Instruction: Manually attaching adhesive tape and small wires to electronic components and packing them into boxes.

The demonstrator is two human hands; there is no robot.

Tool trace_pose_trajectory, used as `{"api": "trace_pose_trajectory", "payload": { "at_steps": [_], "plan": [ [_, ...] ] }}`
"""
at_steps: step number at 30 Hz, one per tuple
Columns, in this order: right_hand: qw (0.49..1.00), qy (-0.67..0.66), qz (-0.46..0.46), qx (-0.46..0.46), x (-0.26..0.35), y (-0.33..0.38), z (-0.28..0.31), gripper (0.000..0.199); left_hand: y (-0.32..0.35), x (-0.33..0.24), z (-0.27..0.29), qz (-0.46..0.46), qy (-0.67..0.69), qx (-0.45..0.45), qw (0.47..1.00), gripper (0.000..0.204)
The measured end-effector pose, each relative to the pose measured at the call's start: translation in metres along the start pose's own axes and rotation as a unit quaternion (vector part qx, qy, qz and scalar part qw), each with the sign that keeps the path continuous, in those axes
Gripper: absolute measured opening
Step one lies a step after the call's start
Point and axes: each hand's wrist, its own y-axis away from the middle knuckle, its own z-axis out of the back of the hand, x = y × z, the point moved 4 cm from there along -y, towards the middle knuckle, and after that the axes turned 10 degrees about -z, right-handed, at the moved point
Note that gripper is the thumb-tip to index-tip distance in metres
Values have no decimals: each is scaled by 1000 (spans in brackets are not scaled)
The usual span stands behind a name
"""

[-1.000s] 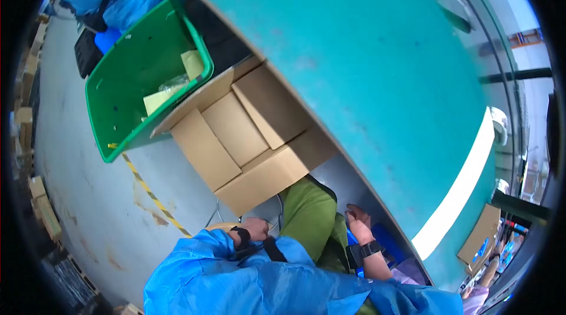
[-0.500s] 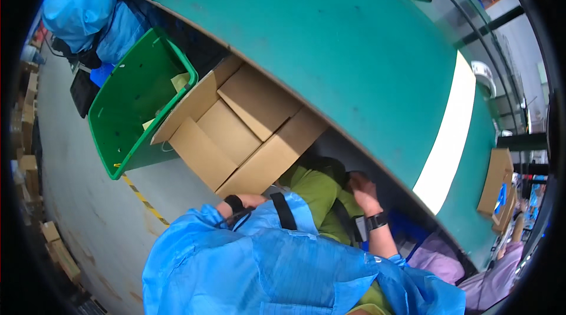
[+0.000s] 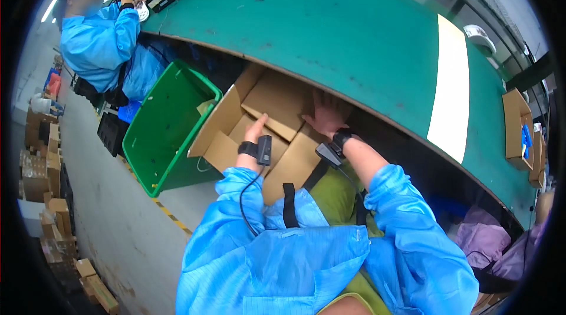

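An open brown cardboard box point(image 3: 227, 148) sits low against the edge of the green worktable point(image 3: 330, 38), its flaps folded outward. My left hand point(image 3: 254, 131) reaches over the box opening with fingers stretched out and holds nothing that shows; its lower fingers are partly hidden. My right hand point(image 3: 325, 117) lies spread, palm down, on the right part of the box flaps, close under the table edge. Each wrist wears a black strap with a small black device and a cable.
A green plastic bin point(image 3: 168, 132) stands directly left of the box. Further left, a person in blue point(image 3: 97, 49) works at the table. A white strip point(image 3: 449, 91) and a small carton point(image 3: 519, 129) lie on the table's right. Someone in pink point(image 3: 480, 238) is at right.
Both my hands have moved forward from my lap and the box's near side onto the box. The view has shifted, and more of the person in blue shows now.
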Motion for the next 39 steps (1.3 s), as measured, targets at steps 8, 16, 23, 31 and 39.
{"api": "trace_pose_trajectory", "payload": {
  "at_steps": [8,16,23,31,39],
  "plan": [
    [982,112,111,105,12,-39,3,53,-69,23,-21,-28,209,100,972,53],
    [979,51,137,141,40,-49,-16,46,-49,21,-5,22,282,72,956,37],
    [974,4,152,166,42,-50,-39,41,-32,26,-8,10,357,64,932,30],
    [964,-57,153,210,31,-37,-68,36,-33,17,-14,-38,208,77,974,34],
    [959,-113,146,215,18,-24,-70,31,-62,42,-29,-62,359,119,924,43]
  ]
}}
